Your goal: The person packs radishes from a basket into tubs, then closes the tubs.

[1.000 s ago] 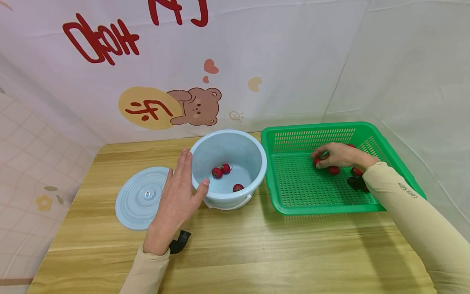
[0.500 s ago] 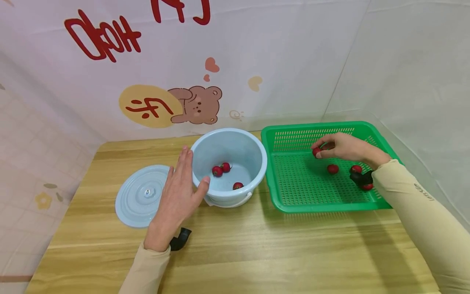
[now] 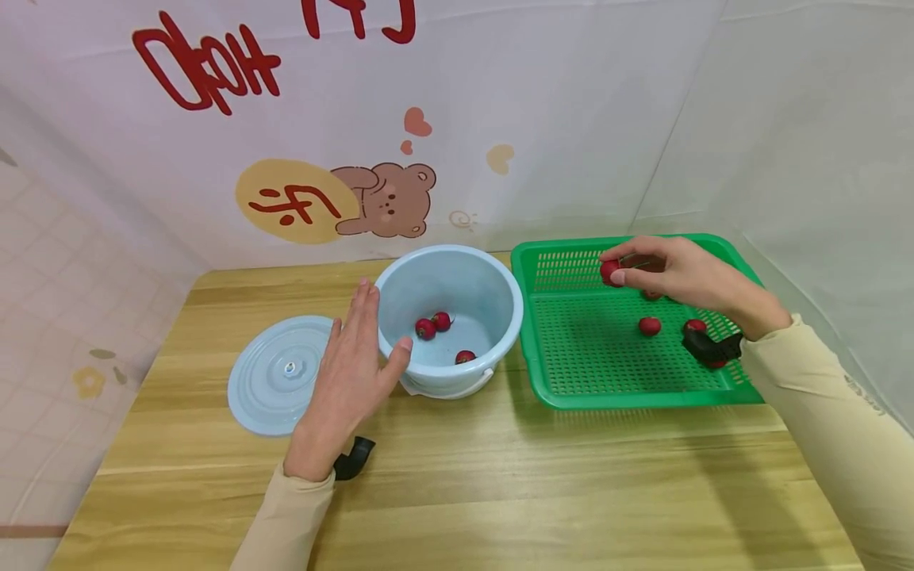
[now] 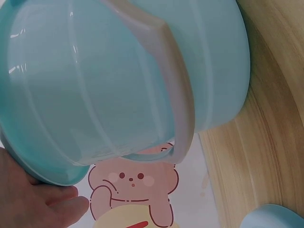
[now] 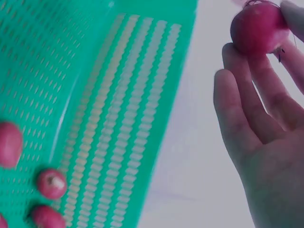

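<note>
My right hand (image 3: 689, 274) pinches a red radish (image 3: 609, 272) between thumb and fingertips, raised over the back of the green basket (image 3: 524, 317). In the right wrist view, the held radish (image 5: 259, 28) shows thin root strands. Several radishes lie in the basket, one radish (image 3: 649, 326) near its middle; my hand and wrist partly hide others. With fingers straight, my left hand (image 3: 347, 377) rests against the left side of the light blue bucket (image 3: 450, 274). Three radishes (image 3: 425, 328) sit on the bucket's bottom. In the left wrist view, my fingers (image 4: 57, 204) touch the bucket's rim.
A light blue lid (image 3: 260, 388) lies flat on the wooden table (image 3: 500, 492), left of the bucket and partly behind my left hand. The bucket's pale handle (image 4: 183, 99) hangs down its front. A printed white sheet (image 3: 571, 103) stands behind the table.
My right hand has lifted a radish off the basket's floor, up and slightly back. My left hand has stayed at the bucket. The head view has tilted slightly.
</note>
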`<action>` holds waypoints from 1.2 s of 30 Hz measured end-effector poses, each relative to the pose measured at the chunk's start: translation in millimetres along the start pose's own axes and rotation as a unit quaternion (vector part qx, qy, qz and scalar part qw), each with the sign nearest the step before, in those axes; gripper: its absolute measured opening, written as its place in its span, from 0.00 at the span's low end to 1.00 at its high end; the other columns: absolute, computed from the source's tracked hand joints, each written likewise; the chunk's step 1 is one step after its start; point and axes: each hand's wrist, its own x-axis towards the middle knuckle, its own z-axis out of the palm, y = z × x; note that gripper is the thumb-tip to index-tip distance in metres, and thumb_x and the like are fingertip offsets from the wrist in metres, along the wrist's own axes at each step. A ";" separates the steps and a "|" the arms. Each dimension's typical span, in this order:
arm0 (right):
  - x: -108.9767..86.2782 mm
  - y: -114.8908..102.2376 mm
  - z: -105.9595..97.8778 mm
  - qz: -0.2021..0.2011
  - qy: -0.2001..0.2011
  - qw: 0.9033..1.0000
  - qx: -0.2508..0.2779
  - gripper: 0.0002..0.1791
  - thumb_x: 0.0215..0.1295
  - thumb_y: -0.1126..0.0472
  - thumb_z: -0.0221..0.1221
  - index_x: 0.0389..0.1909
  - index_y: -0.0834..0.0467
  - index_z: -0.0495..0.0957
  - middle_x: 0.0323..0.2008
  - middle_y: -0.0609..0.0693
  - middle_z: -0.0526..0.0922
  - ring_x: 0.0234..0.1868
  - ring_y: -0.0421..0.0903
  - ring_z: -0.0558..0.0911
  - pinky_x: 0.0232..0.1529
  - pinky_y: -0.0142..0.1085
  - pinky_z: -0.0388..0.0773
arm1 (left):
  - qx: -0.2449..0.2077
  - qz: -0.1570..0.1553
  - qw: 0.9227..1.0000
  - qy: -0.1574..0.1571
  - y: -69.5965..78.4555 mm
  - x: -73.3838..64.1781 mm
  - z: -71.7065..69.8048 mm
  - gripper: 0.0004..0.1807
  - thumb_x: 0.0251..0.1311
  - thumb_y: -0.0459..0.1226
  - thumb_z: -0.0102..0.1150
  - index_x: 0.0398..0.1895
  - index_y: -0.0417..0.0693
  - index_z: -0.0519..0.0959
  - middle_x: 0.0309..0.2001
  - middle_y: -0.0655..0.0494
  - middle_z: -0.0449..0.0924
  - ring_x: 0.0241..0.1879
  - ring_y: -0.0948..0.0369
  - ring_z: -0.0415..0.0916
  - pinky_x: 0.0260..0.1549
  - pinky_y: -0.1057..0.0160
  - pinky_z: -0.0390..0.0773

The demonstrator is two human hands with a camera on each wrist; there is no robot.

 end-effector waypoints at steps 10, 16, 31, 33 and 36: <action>-14.9 -35.3 16.2 -0.052 0.067 0.996 0.035 0.17 0.76 0.51 0.60 0.62 0.42 0.81 0.51 0.43 0.87 0.50 0.38 0.85 0.48 0.24 0.75 | 0.000 0.002 1.000 0.003 1.2 -0.2 -0.2 0.46 0.74 0.57 0.46 0.83 0.36 0.49 0.84 0.49 0.40 0.82 0.52 0.42 0.76 0.35 0.46; -23.0 -50.9 25.7 -0.083 0.095 0.991 0.052 0.17 0.76 0.55 0.60 0.62 0.44 0.81 0.51 0.44 0.86 0.50 0.39 0.85 0.41 0.28 0.77 | 0.000 0.001 1.000 0.002 1.6 -0.2 -0.3 0.46 0.73 0.57 0.46 0.83 0.37 0.48 0.84 0.50 0.39 0.82 0.52 0.41 0.76 0.35 0.46; -26.8 -89.7 57.1 -0.124 0.152 0.972 0.131 0.17 0.73 0.62 0.63 0.60 0.54 0.83 0.53 0.47 0.86 0.55 0.41 0.84 0.58 0.26 0.76 | 0.000 -0.001 1.000 0.001 0.6 -1.1 0.5 0.46 0.74 0.57 0.47 0.83 0.37 0.48 0.85 0.50 0.38 0.82 0.51 0.42 0.75 0.34 0.47; -26.8 -94.0 60.4 -0.134 0.159 0.968 0.139 0.16 0.73 0.63 0.63 0.59 0.54 0.83 0.52 0.47 0.86 0.54 0.42 0.85 0.59 0.28 0.76 | -0.001 -0.002 1.000 0.002 0.8 -1.2 0.4 0.46 0.73 0.56 0.47 0.83 0.37 0.49 0.85 0.51 0.38 0.82 0.51 0.42 0.75 0.34 0.46; -26.7 -99.5 65.1 -0.154 0.166 0.962 0.151 0.16 0.72 0.64 0.63 0.59 0.55 0.83 0.52 0.48 0.86 0.53 0.44 0.85 0.61 0.30 0.76 | -0.001 -0.001 1.000 0.003 1.0 -1.0 0.6 0.46 0.73 0.56 0.47 0.83 0.37 0.49 0.84 0.49 0.40 0.82 0.51 0.42 0.75 0.34 0.46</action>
